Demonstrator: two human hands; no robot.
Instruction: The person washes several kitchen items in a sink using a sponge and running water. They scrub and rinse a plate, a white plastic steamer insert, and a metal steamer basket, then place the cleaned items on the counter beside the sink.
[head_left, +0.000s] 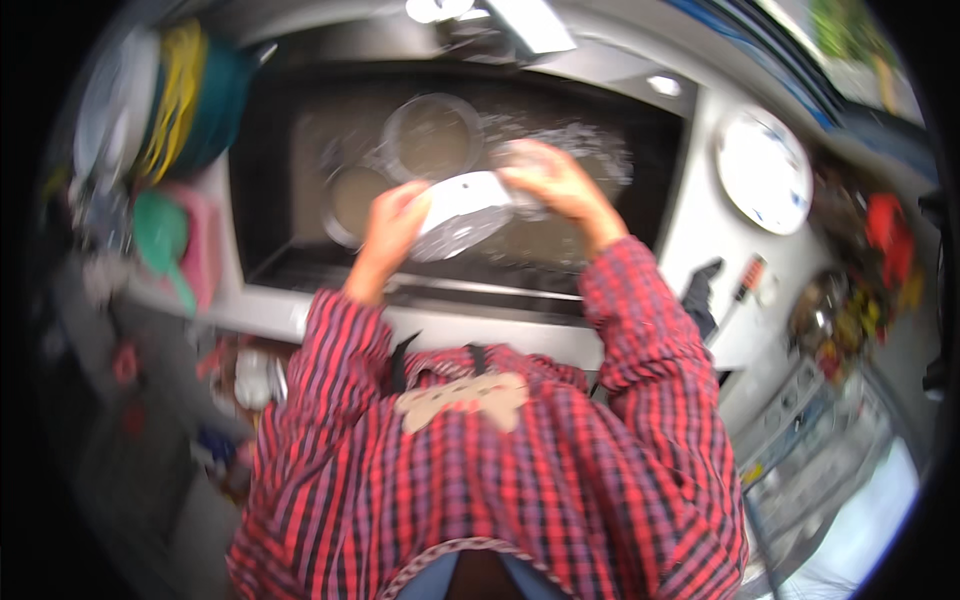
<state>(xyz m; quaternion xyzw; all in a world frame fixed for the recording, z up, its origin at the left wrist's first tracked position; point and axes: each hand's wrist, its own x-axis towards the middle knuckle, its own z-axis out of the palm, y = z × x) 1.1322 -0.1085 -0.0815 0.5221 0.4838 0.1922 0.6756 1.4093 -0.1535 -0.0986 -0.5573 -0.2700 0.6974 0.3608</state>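
- While both hands are up over the dark sink, the white bowl sits tipped between them, above the water and not resting on anything I can see.
- Left hand has its fingers closed round the bowl's left end. Right hand is at the other end, but it's so blurry I can't tell if those fingers are gripping or just touching.
- What could go wrong, imo: the bowl looks wet, so a loose right-hand hold might let it slip and smack the dishes below. Tipping it further could splash those checked sleeves too.
- Container check: two round dishes, a bigger one and a smaller one left of it, sit in murky brownish water with whitish foam to the right. Can't see inside the held bowl.
- Further out: blue-patterned white plate on the right counter, near an orange-handled tool. Over left, a green scoop lies against a pink basin, contents unclear.
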